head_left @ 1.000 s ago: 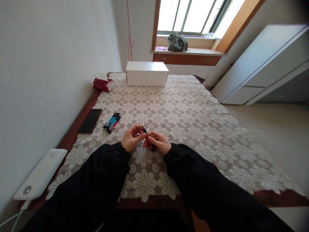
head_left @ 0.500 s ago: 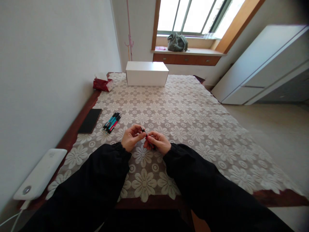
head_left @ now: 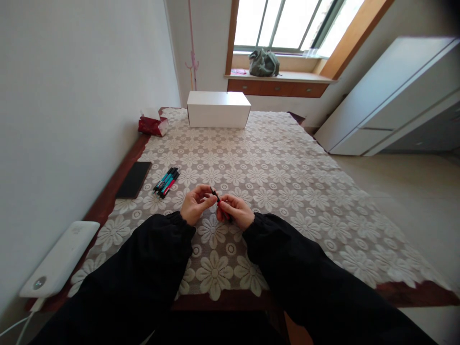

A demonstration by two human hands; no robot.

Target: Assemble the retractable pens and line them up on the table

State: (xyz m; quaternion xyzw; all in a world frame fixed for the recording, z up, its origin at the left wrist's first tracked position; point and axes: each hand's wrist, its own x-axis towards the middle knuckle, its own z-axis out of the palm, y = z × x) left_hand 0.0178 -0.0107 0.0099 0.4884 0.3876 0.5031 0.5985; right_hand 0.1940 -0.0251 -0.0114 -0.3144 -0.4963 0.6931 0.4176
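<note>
Lace-covered bench [head_left: 287, 158] carries both hands near its front edge. Between them, a slim red-and-black pen [head_left: 220, 203] is held above the cloth: left hand [head_left: 194, 205] fingers pinch its black tip, right hand [head_left: 235, 212] fingers curl shut around the red barrel.

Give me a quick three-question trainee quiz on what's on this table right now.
1. True or false: the bundle of teal and red pens lies beside the flat black phone.
2. Which hand's grip wraps the red pen: A left hand, B right hand?
3. What stands at the far edge of the white floral lace tablecloth?

Key: 1 true. 2 B. 3 the long white box.
</note>
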